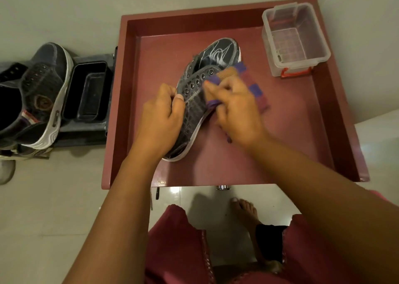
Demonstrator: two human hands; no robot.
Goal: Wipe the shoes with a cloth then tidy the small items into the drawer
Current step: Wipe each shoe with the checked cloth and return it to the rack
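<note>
A dark grey lace-less shoe [195, 104] with a white sole lies on its side in the open maroon drawer [298, 132]. My left hand [160, 116] grips the shoe at its left edge, thumb on the upper. My right hand [234, 106] holds a checked purple and orange cloth [248, 80] bunched against the shoe's right side near the eyelets. The cloth is blurred. A second dark high-top shoe [46, 89] stands on the floor to the left.
A clear plastic box [294, 39] with red clips stands in the drawer's far right corner. A black tray [86, 93] sits left of the drawer, beside the high-top. A pale shoe [6, 169] shows at the left edge. My bare foot [246, 212] is under the drawer front.
</note>
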